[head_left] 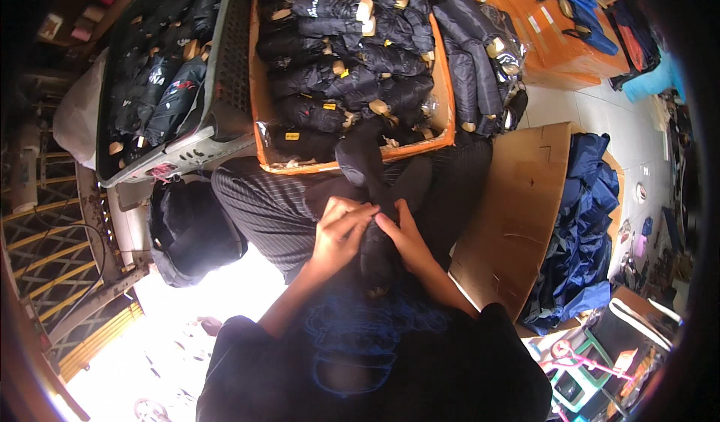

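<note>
Gripping dark folded garment [375, 197] from both sides: left hand [341, 231] closed on its left edge, right hand [409, 238] pinching right edge. Garment's long axis runs away from body toward orange crate [446, 100]; 2 hands equally near.

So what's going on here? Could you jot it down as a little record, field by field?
Left hand: gripping a dark garment on the lap, fingers curled over it.
Right hand: pressed on the same garment, beside the left hand.
Orange crate: ahead of the hands, stacked with folded dark jackets in clear bags.
Grey basket: left of the crate, also holding dark packed clothes.
Cardboard box: to the right, with blue fabric heaped inside.
Black bag: on the floor, left of the lap.
</note>
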A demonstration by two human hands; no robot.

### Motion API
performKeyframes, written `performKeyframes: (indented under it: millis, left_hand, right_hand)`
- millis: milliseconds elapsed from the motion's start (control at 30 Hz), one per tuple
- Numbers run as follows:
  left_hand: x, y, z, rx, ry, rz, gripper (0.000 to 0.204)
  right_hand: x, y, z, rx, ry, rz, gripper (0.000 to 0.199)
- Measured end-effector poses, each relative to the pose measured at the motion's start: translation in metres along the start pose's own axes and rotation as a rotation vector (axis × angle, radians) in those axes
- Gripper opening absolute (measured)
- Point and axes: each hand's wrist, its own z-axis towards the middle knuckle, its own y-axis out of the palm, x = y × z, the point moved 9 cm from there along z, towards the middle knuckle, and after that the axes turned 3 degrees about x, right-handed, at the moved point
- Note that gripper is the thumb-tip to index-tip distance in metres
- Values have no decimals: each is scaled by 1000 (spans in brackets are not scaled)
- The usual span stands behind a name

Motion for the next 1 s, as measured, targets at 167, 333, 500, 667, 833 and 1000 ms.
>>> performKeyframes:
  millis: [167, 333, 500, 667, 833, 1000]
  left_hand:
    - [10, 1, 3, 18, 10, -47, 21]
    - [-12, -7, -2, 180, -257, -332, 29]
    - [-38, 13, -28, 35, -790, -582, 33]
    - [-26, 11, -28, 61, -587, -535, 20]
    - [-19, 5, -27, 116, -466, -513, 12]
    - [-25, 7, -29, 85, -538, -695, 12]
  right_hand:
    - [5, -5, 5, -42, 96, 124, 44]
    - [-23, 8, -2, -92, 105, 289, 46]
    - [-27, 12, -5, -124, 54, 254, 47]
    - [-31, 8, -10, -119, 25, 154, 49]
    - [-43, 11, -16, -101, -6, 31, 52]
    - [-48, 6, -15, -117, -149, -167, 49]
